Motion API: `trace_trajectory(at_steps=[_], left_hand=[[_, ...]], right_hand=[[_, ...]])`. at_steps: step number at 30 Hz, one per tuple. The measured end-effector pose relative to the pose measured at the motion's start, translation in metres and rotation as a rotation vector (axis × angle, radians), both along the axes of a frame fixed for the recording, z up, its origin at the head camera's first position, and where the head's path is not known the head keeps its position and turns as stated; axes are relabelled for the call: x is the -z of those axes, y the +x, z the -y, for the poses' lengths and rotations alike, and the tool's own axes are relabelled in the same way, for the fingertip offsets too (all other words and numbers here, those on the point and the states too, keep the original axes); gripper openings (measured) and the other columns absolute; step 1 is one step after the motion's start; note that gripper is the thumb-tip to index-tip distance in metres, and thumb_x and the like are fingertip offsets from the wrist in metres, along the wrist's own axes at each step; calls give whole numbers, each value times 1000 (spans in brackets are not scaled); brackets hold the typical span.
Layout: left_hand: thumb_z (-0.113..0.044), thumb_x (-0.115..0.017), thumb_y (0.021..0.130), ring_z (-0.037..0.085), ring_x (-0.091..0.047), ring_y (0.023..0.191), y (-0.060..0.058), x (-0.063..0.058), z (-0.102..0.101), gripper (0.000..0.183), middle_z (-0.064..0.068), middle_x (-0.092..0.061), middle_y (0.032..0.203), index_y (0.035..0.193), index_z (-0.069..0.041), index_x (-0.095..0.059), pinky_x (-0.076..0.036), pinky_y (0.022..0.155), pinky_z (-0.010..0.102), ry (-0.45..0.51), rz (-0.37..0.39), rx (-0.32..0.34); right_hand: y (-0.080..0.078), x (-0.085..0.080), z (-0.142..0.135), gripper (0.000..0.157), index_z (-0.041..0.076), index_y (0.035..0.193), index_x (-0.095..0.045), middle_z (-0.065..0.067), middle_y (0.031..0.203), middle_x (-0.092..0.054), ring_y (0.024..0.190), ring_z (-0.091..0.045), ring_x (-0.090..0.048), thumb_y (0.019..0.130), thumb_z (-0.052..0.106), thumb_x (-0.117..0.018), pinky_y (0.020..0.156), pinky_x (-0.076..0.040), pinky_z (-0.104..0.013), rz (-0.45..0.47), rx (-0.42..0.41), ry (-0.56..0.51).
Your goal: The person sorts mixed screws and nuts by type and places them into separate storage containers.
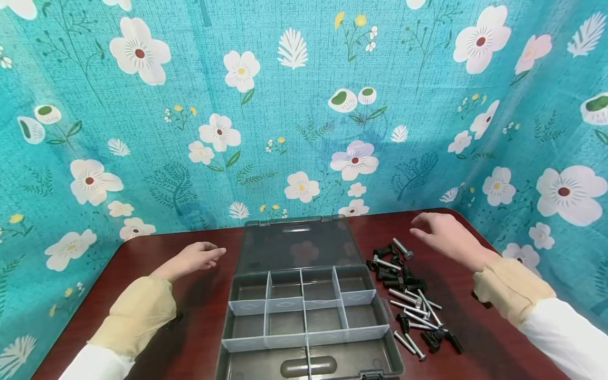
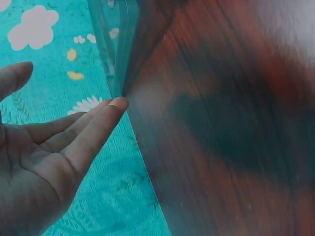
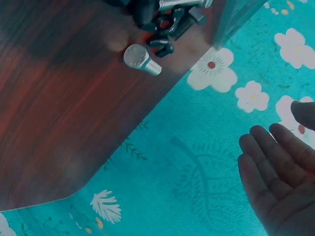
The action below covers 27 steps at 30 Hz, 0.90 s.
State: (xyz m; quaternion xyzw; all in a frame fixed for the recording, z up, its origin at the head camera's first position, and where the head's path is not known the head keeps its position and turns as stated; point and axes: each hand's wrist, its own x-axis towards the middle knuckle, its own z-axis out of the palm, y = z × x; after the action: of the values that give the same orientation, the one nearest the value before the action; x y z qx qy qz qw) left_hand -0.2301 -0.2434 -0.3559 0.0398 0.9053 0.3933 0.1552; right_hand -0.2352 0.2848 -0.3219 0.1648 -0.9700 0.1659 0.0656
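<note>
Over the table's left part hovers the left hand [image 1: 197,257], its fingers extended and holding nothing; in the left wrist view its fingers [image 2: 93,128] are nearly straight. The right hand [image 1: 439,232] is raised beyond the pile of bolts at the far right, also holding nothing, with relaxed fingers [image 3: 263,164] in the right wrist view. Between the hands lies a grey plastic compartment box [image 1: 285,303], its transparent lid [image 1: 271,248] swung back flat. The compartments that show hold nothing. Silver bolts [image 1: 402,248] and black bolts [image 1: 393,284] lie loose beside the box.
A dark red wooden table [image 1: 480,322] carries everything. Behind it and along the sides hangs a turquoise flowered cloth [image 1: 266,142]. The box's near edge runs to the bottom of the head view.
</note>
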Motion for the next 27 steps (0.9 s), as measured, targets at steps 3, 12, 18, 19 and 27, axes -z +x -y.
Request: trace_trajectory(at_steps=[3,12,18,19,27], left_hand=[[-24,-51,94,34,-59,94,4,0,-5,56,30,-55,107,122,22,-37,-52,83,41,39,33,-5],[-20,-54,91,24,-61,81,15,10,-15,50,23,-58,93,116,21,-42,-54,76,39,41,90,-52],[-19,-53,91,20,-60,76,17,19,-22,47,19,-57,90,117,19,-42,-55,72,40,67,138,-63],[-18,-53,91,20,-60,75,17,19,-22,47,19,-56,90,117,18,-42,-55,72,40,71,144,-66],[-19,-52,91,19,-60,72,19,25,-27,43,18,-56,89,115,16,-43,-55,71,41,89,187,-67]], right_hand=[[8,0,2,26,2,105,-63,-13,100,-64,90,-29,-61,89,21,-59,72,-51,-47,-12,-9,6],[32,12,11,20,5,100,-65,-6,94,-65,88,-24,-61,84,18,-65,72,-52,-43,6,-80,42],[45,21,15,22,5,99,-65,-3,92,-64,86,-22,-61,81,18,-68,70,-53,-41,94,-100,88],[46,23,17,21,5,98,-65,-3,92,-64,86,-22,-61,81,17,-68,69,-53,-40,105,-103,95],[52,41,21,16,7,91,-66,0,85,-63,78,-17,-60,77,12,-71,64,-53,-34,131,-142,113]])
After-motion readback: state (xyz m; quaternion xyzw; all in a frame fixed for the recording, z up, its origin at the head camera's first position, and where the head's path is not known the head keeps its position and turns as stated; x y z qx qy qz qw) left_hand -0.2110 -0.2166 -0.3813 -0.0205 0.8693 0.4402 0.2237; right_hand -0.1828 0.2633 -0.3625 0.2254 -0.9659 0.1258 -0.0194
